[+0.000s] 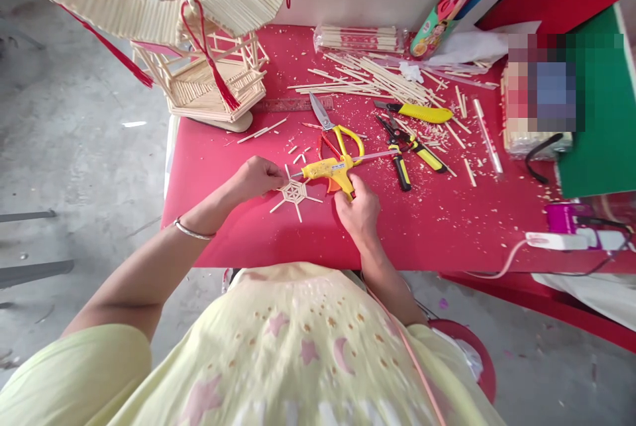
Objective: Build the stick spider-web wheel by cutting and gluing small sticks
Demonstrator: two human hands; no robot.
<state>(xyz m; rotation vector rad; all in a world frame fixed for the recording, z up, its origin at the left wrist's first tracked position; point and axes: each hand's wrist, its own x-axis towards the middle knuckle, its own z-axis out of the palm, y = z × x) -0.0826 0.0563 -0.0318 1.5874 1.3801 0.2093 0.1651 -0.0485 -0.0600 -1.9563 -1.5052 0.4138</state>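
My right hand [358, 209] is wrapped round the handle of a yellow hot glue gun [325, 168] with an orange trigger. Its nozzle points left, over the upper edge of a small spoked stick lattice [294, 192], which lies flat on the red table. A clear glue stick [376, 156] pokes out of the gun's back. At the lattice's upper left, my left hand [261, 176] is closed in a pinch at a spoke end; its fingertips partly hide the contact. Short stick pieces [300, 159] lie just above.
A stick-built pavilion [216, 88] with red tassels stands at the table's back left. Scissors [342, 134], a yellow utility knife [424, 112] and cutting pliers [400, 164] lie beyond the gun. Loose sticks [358, 78] and shavings spread behind; a power strip [556, 240] is at right.
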